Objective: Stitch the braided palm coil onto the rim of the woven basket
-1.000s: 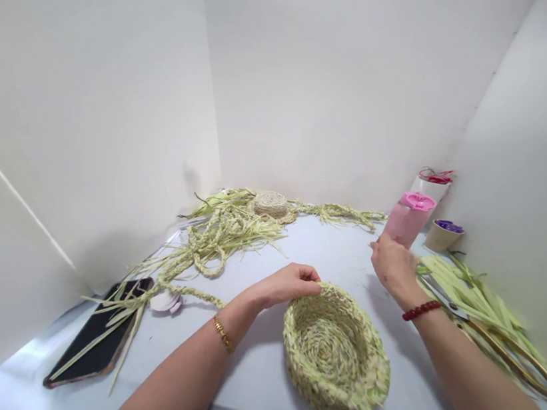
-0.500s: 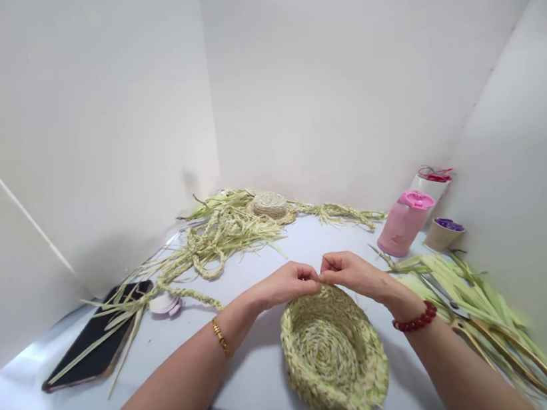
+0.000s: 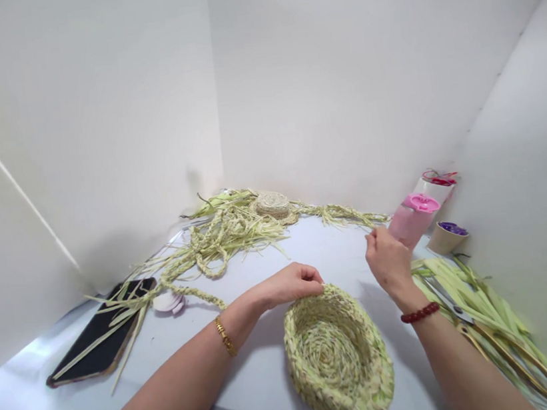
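A round basket (image 3: 340, 351) of coiled, braided pale-green leaf strips stands tilted on the table, its hollow facing me. My left hand (image 3: 296, 282) is closed on the basket's far rim, thumb and fingers pinched together. Away from the basket, up and to the right, my right hand (image 3: 389, 260) is closed in front of a pink bottle (image 3: 409, 221). Its fingertips are pressed together; whatever they hold, if anything, is too fine to make out.
Braided leaf strips (image 3: 227, 238) and a small woven straw hat (image 3: 273, 205) lie at the back. To the right are gold-handled scissors (image 3: 503, 343) on loose green leaves (image 3: 470, 286), and a cup (image 3: 446, 236) of purple bits. A black tablet (image 3: 95, 349) lies at left.
My right hand has drawn away from the rim, up and to the right, towards the pink bottle. My left hand has stayed at the rim. The view has shifted slightly.
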### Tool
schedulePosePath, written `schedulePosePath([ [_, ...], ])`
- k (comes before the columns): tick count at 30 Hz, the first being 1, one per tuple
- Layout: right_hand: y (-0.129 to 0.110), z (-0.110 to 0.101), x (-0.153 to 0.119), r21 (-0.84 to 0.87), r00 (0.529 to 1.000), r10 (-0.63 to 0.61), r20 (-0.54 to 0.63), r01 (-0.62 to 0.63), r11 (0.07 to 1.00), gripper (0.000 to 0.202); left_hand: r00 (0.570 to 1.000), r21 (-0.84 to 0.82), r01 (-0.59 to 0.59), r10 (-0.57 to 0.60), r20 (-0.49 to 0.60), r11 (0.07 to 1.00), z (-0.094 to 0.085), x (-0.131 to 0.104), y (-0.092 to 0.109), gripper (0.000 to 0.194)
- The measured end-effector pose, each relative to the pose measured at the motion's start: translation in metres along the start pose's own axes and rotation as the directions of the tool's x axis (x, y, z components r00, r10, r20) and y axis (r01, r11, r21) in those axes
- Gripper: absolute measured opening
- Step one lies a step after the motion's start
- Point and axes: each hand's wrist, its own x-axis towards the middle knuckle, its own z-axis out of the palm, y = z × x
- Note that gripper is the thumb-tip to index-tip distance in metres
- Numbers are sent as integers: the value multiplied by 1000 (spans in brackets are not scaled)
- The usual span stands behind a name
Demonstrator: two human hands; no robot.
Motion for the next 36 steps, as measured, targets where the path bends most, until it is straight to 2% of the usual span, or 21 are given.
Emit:
schedulePosePath([
  [2, 10, 6, 3, -21, 997, 76, 27, -75, 997, 31, 1000, 2, 4, -4, 3, 1000, 0, -1, 2, 14],
  [5, 18, 13, 4, 2, 986, 87, 142, -88, 996, 32, 1000, 2, 10, -10, 8, 1000, 0, -2, 3, 13],
  [7, 16, 14, 0, 65, 969, 20, 246, -37, 997, 29, 1000, 0, 13, -13, 11, 1000, 0, -2, 3, 13],
  [10, 6, 10, -11, 245, 911, -182, 370, 93, 965, 27, 1000, -10, 8, -8, 16, 1000, 0, -1, 4, 13],
  [11, 1, 9, -15, 349, 860, -271, 432, 117, 930, 28, 1000, -13, 7, -7, 16, 1000, 0, -1, 4, 14],
  [12, -3, 8, -20, 474, 781, -367, 505, 104, 874, 31, 1000, -14, 8, -8, 14, 1000, 0, -2, 4, 15],
  [13, -5, 8, -24, 597, 680, -461, 571, 42, 801, 33, 1000, -13, 11, -11, 12, 1000, 0, -2, 4, 15],
  [15, -8, 11, -29, 744, 474, -607, 638, -175, 645, 34, 1000, -14, 17, -17, 17, 1000, 0, -2, 5, 17],
  [16, -7, 12, -31, 760, 406, -645, 647, -271, 591, 33, 1000, -17, 18, -17, 25, 1000, 0, -2, 5, 18],
  [17, -6, 14, -31, 759, 376, -659, 652, -329, 562, 31, 999, -20, 17, -16, 36, 1000, 0, -2, 5, 19],
  [18, -4, 15, -31, 758, 370, -662, 651, -363, 542, 31, 999, -22, 15, -14, 45, 1000, 1, -2, 5, 19],
  [20, -1, 16, -32, 771, 402, -660, 634, -390, 503, 31, 998, -23, 13, -12, 54, 1000, 1, -2, 4, 19],
  [22, -2, 15, -33, 797, 479, -637, 605, -359, 486, 27, 999, -23, 13, -12, 49, 1000, 1, -2, 4, 18],
  [24, -6, 13, -36, 826, 632, -584, 509, -168, 538, 22, 999, -17, 16, -15, 45, 1000, 1, -2, 3, 17],
  [26, -11, 12, -39, 784, 774, -537, 335, 87, 615, 21, 999, -4, 21, -21, 38, 1000, 1, -1, 2, 16],
  [28, -15, 13, -41, 713, 850, -495, 178, 235, 661, 19, 999, 9, 27, -28, 38, 1000, 1, -1, 2, 15],
  [31, -16, 16, -42, 552, 901, -434, -13, 368, 748, 17, 998, 14, 35, -35, 50, 999, 1, 0, 3, 15],
  [33, -14, 19, -43, 368, 886, -439, -146, 461, 807, 17, 998, 10, 36, -36, 52, 999, 1, 0, 3, 15],
  [36, -12, 26, -44, 185, 853, -475, -218, 514, 838, 18, 998, 4, 27, -27, 50, 1000, 1, -1, 4, 14],
])
